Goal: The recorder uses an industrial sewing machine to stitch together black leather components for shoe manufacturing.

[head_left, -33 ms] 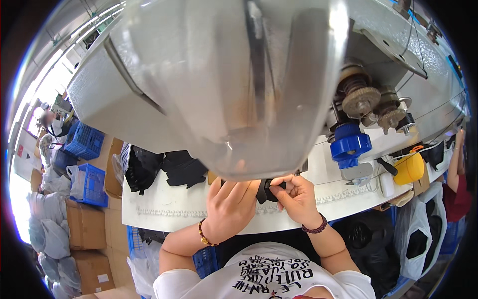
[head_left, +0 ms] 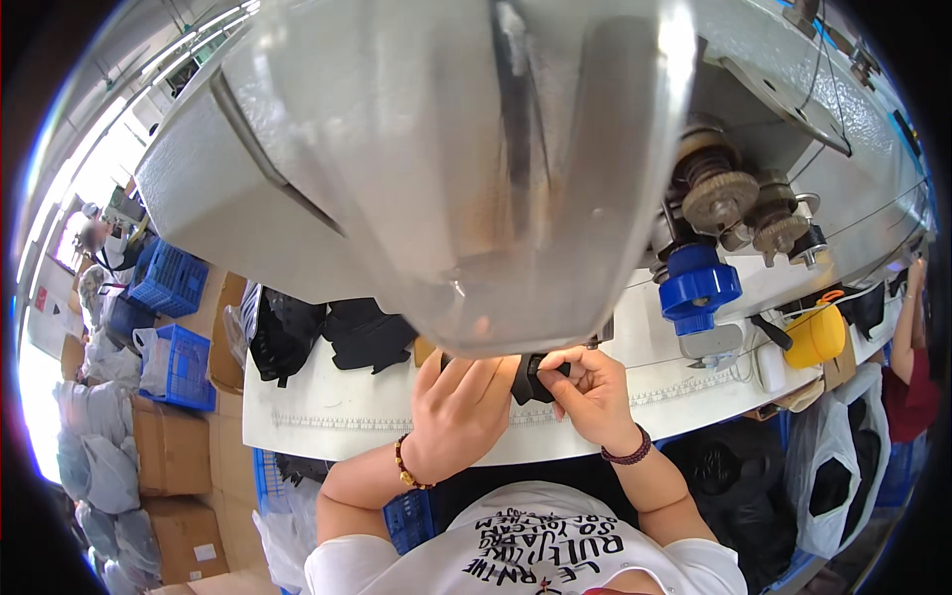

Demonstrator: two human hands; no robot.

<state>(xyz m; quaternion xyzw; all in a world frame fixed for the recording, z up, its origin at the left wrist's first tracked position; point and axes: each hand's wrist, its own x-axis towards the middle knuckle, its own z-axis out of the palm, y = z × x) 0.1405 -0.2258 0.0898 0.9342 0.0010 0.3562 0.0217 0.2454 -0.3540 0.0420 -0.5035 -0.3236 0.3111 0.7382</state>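
Observation:
A small black fabric piece (head_left: 531, 389) lies at the front of the sewing machine head (head_left: 516, 198), above the white table. My right hand (head_left: 592, 402) pinches its right side between thumb and fingers. Just to the left, my left hand (head_left: 458, 412) lies palm down with its fingers stretched forward over the piece. The machine head covers the left fingertips, and the needle area is hidden behind it. Flat black fabric pieces (head_left: 365, 335) rest on the table left of my hands.
A ruler strip (head_left: 347, 423) runs along the table's front edge. Blue knob (head_left: 699, 290) and thread tension discs (head_left: 721, 198) stick out at right. Beyond stands a yellow container (head_left: 815, 335). Blue crates (head_left: 178, 367) and cardboard boxes (head_left: 171, 451) stand at left; another person's arm (head_left: 904, 337) shows far right.

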